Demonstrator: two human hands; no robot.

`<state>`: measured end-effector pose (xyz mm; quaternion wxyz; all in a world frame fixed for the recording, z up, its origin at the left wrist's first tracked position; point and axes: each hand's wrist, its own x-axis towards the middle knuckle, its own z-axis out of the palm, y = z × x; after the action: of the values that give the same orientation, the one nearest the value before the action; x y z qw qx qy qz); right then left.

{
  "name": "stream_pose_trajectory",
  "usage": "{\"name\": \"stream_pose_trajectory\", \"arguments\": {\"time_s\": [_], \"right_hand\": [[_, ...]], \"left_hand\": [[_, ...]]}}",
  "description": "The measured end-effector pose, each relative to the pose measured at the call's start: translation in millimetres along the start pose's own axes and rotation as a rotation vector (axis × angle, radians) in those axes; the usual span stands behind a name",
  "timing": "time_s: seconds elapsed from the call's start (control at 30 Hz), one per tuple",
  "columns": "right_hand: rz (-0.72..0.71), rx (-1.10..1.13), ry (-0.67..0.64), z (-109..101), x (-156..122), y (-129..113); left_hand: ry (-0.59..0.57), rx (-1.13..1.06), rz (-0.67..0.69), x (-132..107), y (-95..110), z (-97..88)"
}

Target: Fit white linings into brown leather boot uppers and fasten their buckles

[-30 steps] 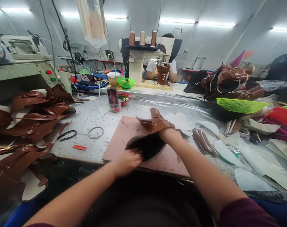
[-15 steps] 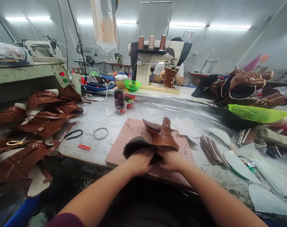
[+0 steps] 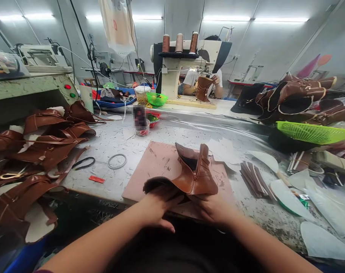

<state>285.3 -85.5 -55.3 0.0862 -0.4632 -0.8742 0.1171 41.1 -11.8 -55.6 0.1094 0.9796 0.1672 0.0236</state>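
Note:
A brown leather boot upper (image 3: 199, 176) with a zip and strap folds rests on a pink cutting board (image 3: 158, 159) in front of me. My left hand (image 3: 158, 203) is at the upper's left near edge, fingers spread beneath the curved dark opening and thumb stretched out away from the leather. On the other side, my right hand (image 3: 210, 206) is closed at the upper's near lower edge; its fingertips are partly hidden under the leather.
More brown uppers (image 3: 47, 148) are heaped at the left. A black loop (image 3: 83, 163), grey ring (image 3: 117, 161) and red strip (image 3: 96, 179) lie nearby. Brown strips (image 3: 256, 180) and a green basket (image 3: 314, 132) sit right. Behind, another person works at a sewing machine (image 3: 172, 72).
The upper has come down flatter on the board and shows more of its zip side. My left thumb has swung out from the leather, and both hands have moved slightly lower and apart.

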Motion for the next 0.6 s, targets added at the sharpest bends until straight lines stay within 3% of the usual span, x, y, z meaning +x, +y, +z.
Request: {"name": "stream_pose_trajectory", "arguments": {"time_s": [0.1, 0.2, 0.3, 0.37, 0.4, 0.43, 0.5, 0.6], "right_hand": [[-0.054, 0.045, 0.044, 3, -9, 2], [0.041, 0.205, 0.194, 5, -13, -1], [0.247, 0.282, 0.354, 8, -1, -11], [0.367, 0.314, 0.442, 8, 15, -21], [0.413, 0.349, 0.481, 6, 25, -26], [0.441, 0.391, 0.510, 2, 34, -31], [0.453, 0.472, 0.544, -10, 52, -38], [0.454, 0.512, 0.570, -33, 75, -45]], "left_hand": [[-0.026, 0.068, 0.012, -22, 4, -2.5], [0.058, 0.097, -0.007, -41, 10, -8.8], [0.406, 0.101, -0.128, -43, 8, -21.8], [0.653, 0.065, -0.283, -33, 0, -34.2], [0.719, -0.031, -0.378, -25, -5, -40.1], [0.734, -0.176, -0.467, -16, -10, -45.0], [0.647, -0.589, -0.604, 2, -15, -47.8], [0.610, -0.821, -0.639, 27, 0, -29.1]]}}
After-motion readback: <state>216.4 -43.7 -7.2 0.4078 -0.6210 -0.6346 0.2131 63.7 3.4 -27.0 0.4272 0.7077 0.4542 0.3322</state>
